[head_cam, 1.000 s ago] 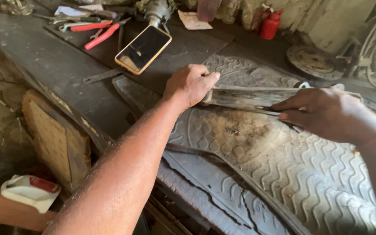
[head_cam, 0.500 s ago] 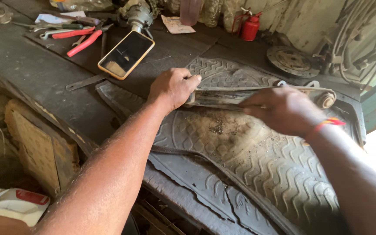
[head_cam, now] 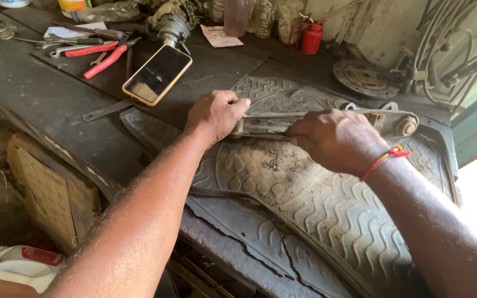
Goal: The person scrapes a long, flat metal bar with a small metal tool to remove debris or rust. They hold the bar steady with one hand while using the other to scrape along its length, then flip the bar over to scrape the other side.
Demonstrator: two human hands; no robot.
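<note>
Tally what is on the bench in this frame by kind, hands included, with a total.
Hands: 2, left hand and right hand, both on the metal arm
Metal arm: 1
Rubber mat: 1
Phone: 1
Red-handled pliers: 1
Red oil can: 1
Round metal disc: 1
Total: 8

Dark workbench (head_cam: 40, 94) — rubber mat (head_cam: 316, 204), phone (head_cam: 157, 74), pliers (head_cam: 106, 59) on it.
</note>
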